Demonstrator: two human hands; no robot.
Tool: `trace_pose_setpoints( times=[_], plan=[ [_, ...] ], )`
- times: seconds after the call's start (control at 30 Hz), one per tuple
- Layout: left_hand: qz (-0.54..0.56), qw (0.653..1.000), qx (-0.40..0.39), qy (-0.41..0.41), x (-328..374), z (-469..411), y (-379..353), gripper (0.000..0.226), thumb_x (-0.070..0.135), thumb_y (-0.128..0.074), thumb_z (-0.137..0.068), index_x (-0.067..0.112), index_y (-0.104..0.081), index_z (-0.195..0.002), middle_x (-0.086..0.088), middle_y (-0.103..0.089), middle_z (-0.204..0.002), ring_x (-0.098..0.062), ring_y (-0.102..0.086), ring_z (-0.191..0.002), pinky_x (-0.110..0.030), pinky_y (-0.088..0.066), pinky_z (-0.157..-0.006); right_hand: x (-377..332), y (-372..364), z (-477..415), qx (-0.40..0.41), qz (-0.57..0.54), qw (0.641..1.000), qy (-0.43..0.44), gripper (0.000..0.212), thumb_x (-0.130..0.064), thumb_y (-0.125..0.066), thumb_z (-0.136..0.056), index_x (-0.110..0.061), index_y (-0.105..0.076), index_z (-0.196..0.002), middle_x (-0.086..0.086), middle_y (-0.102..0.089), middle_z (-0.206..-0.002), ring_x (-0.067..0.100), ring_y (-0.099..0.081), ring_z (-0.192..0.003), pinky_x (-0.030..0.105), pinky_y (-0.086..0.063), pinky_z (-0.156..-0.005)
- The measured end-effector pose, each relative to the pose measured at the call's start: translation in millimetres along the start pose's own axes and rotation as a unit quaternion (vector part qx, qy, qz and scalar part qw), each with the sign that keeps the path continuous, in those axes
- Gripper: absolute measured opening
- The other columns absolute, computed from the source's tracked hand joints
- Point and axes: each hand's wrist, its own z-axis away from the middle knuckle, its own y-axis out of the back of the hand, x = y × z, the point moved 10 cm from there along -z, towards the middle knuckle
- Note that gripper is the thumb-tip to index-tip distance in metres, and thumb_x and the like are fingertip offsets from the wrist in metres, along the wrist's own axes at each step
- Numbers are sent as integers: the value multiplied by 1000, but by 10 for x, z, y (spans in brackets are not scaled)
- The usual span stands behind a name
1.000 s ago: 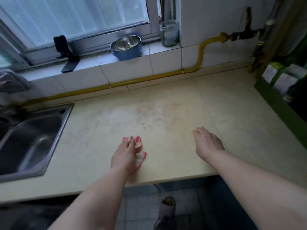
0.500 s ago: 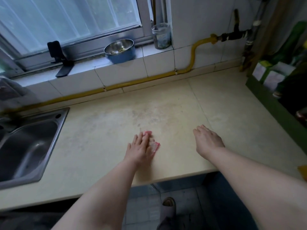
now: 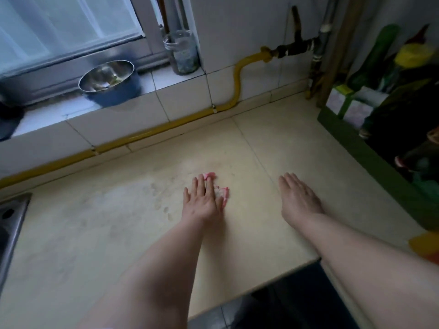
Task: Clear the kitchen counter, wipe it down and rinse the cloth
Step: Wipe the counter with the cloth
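Head view: sink (image 3: 11, 224) at far left; the left hand (image 3: 202, 203), fingers straight and together, presses the pink cloth (image 3: 220, 191) onto the counter (image 3: 95, 233), cloth peeking out to their right; the right hand (image 3: 299, 198) rests flat nearby, fingers together, holding nothing.

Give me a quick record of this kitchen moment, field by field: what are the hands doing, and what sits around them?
place: pale kitchen counter with faint smudges
left hand: fingers straight, pressing a pink and white cloth onto the counter
right hand: palm down on the counter, holding nothing
sink: steel, at the far left edge
windowsill: steel bowl and glass jar
wall: yellow pipe along the counter's back
task stage: wiping; cloth not yet rinsed
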Motion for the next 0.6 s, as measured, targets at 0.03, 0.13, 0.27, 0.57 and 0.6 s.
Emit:
trace_pose_setpoints(
  times=[0.03,0.13,0.27,0.57,0.6],
  plan=[
    [-1,1000,-3,-5,44,-142,33,69,49,-18,-100,16,8,-154,-7,15,-162,-23,16,-149,-45,7,-119,87,26,-89,2,-4,1000,-22,60,-1,-26,-94,-7,-13,-152,7,-9,-161,19,-6,-149,29,-7,-119],
    [2,1000,-4,-12,150,-508,132,71,52,-15,-99,15,8,-154,-7,16,-161,-24,16,-149,-45,8,-119,276,71,-288,-1,-12,998,-66,58,-4,-26,-95,-7,-15,-152,7,-10,-161,21,-7,-149,30,-9,-119],
    [1,999,1,-42,398,-1034,249,71,51,-16,-99,14,9,-154,-9,15,-161,-24,16,-149,-45,7,-119,503,67,-537,-12,-31,992,-121,55,-10,-27,-98,-6,-14,-152,8,-9,-161,22,-5,-149,32,-9,-119],
    [-14,991,46,-126,1181,-2015,546,71,50,-22,-99,11,-2,-154,-12,0,-162,-29,1,-149,-47,-3,-119,1041,29,-672,-3,-22,982,-186,58,-33,-27,-101,-9,-13,-152,6,-10,-161,24,-6,-149,33,-11,-120],
    [-13,988,59,-142,1289,-2093,572,70,49,-24,-99,11,-4,-155,-12,-3,-162,-30,-2,-149,-48,-4,-119,1048,24,-669,-1,-21,983,-180,58,-34,-27,-101,-10,-13,-152,6,-10,-161,23,-6,-149,32,-9,-120]
  ],
)
